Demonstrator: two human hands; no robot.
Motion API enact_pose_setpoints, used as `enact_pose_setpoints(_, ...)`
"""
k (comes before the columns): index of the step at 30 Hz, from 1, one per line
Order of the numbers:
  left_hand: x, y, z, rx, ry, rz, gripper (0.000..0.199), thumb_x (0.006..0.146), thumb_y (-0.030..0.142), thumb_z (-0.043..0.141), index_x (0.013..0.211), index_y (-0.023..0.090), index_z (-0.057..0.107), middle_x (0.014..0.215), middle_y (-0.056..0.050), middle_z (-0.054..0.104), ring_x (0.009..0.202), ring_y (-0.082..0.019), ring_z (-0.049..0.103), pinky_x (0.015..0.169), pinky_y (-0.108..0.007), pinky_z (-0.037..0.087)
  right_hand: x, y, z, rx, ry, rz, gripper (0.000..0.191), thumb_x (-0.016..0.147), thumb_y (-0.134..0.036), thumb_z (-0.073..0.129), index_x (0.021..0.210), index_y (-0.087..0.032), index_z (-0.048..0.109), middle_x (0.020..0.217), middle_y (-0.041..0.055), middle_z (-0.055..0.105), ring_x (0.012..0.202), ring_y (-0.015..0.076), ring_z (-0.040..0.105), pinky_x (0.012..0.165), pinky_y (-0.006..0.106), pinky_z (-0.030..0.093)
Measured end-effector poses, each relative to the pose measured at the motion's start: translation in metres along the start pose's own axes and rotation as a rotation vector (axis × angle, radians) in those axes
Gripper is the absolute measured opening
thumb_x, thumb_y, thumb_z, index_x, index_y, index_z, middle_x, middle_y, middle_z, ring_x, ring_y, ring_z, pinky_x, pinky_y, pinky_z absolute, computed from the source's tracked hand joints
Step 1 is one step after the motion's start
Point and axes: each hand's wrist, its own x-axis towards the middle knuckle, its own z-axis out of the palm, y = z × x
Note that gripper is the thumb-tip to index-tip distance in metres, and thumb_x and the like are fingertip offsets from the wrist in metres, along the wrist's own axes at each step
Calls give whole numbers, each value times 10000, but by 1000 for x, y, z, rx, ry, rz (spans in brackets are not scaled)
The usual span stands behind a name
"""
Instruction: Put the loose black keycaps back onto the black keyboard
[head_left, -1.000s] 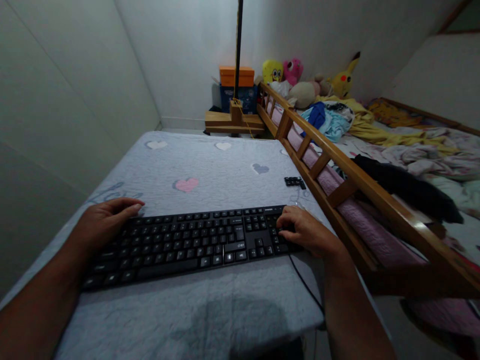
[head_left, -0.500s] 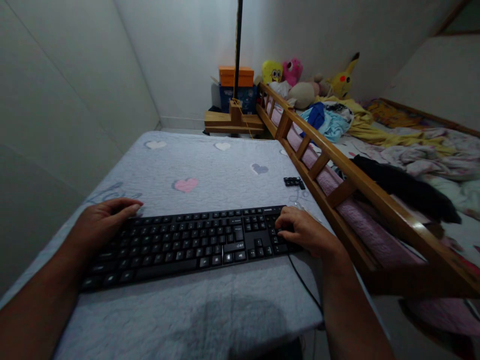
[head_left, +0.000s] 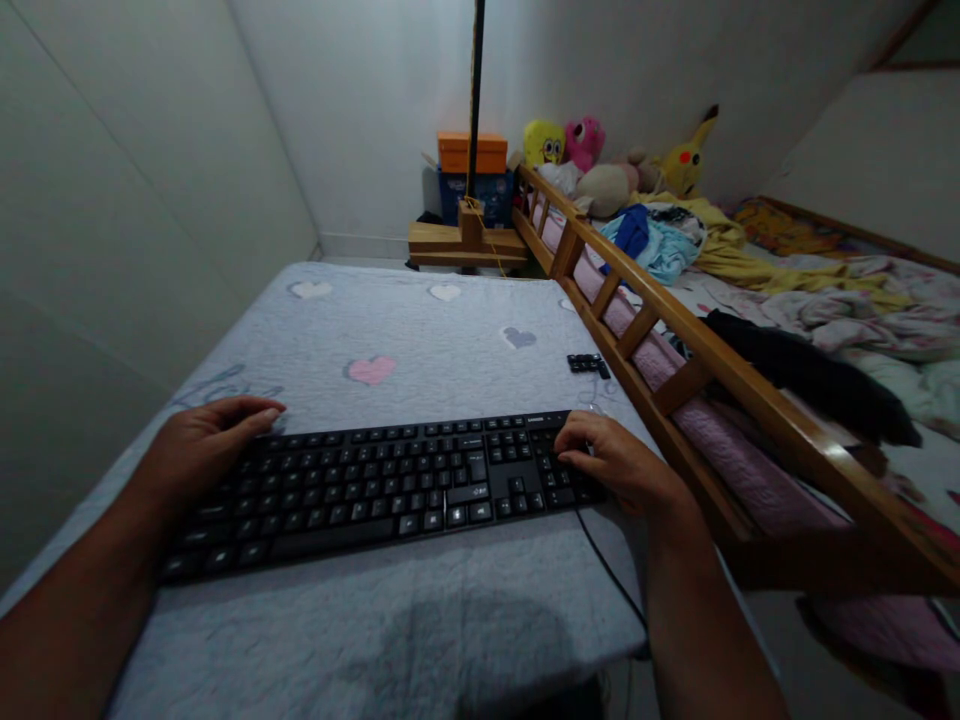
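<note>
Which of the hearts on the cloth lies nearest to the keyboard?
The pink heart, the only one of that colour, lies nearest to the keyboard; the purplish heart and the white hearts lie farther away.

- A long black plastic keyboard (head_left: 360,490) with pale key markings lies face up, its space bar on the near side.
- It sits slightly aslant across the pale grey-blue quilted cloth (head_left: 420,330), its left end nearer than its right; both ends are partly hidden from sight.
- Its thin black cable (head_left: 611,565) emerges at the near edge by the right end and runs toward the cloth's near right corner.
- A cluster of small black plastic keycaps (head_left: 583,362) lies beyond the keyboard's right end, apart from it; their markings are too small to read.
</note>
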Motion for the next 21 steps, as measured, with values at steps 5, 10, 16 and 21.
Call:
enact_pose_setpoints(5,-3,2,-1,3,-8,-11,515,615,555,666,967,185,729,1022,-75,757,994,-295,657,920,-383,465,2,-4,2,-46,-2,13,173,766,-15,598,731,-183,617,824,20,611,823,165,554,771,285,410)
enact_pose_setpoints(10,-3,3,-2,0,-20,12,515,625,555,667,976,183,730,1033,-78,755,1009,-301,659,967,-403,450,1,-7,2,-54,4,42,164,758,-23,599,722,-183,610,823,21,607,817,165,546,764,287,404)
enact_pose_setpoints(16,-3,5,-3,29,-13,-8,500,622,553,651,953,187,730,1013,-77,756,1019,-315,656,974,-418,447,-1,-1,0,112,216,58,65,841,-173,591,792,-192,630,832,16,611,810,168,567,760,292,421)
enact_pose_setpoints(21,0,1,-3,18,-22,-2,520,618,558,664,968,179,728,1055,-97,747,1043,-321,651,992,-422,436,1,7,-2,162,485,138,117,851,-267,598,776,-187,639,802,19,621,779,174,587,739,294,441)
